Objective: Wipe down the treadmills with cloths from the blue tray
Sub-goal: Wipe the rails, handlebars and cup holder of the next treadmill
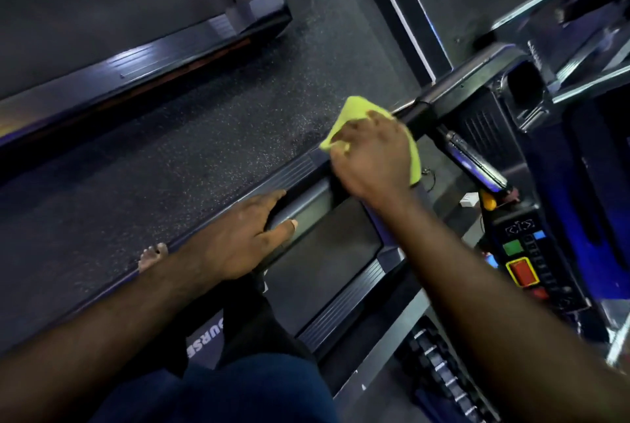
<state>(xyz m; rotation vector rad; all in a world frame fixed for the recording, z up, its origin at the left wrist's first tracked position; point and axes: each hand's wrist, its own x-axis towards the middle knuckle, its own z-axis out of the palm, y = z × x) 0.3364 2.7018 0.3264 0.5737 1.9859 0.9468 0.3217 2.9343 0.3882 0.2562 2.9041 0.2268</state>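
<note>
On the treadmill, along its handrail, the left hand wraps round the bar, probably to steady the body. Further up the rail the right hand, fingers curled, clutches a bunched yellow cloth against it for wiping.

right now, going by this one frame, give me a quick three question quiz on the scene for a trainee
1. True or false: the right hand holds the yellow-green cloth against the handrail.
2. Pick one. The left hand: A) holds a second cloth; B) grips the handrail; C) presses a green button.
3. Short answer: what colour frames the red button on the console?

Key: 1 true; 2 B; 3 yellow.
</note>
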